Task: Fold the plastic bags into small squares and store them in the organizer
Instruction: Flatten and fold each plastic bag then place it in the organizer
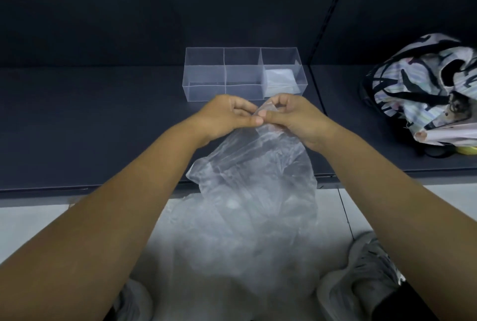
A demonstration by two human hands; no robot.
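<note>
A large clear plastic bag (253,191) hangs from my two hands down past the shelf's front edge toward the floor. My left hand (227,116) and my right hand (291,116) pinch its top edge side by side, thumbs almost touching. Behind my hands stands a clear organizer (204,72) with three compartments across. Its right compartment holds a folded white bag (281,81); the other two look bare.
The organizer stands on a dark shelf (90,124) with a dark back wall. A patterned black-and-white cloth bag (426,88) lies at the right end of the shelf. Below are pale floor tiles (38,222) and my grey shoes (371,269).
</note>
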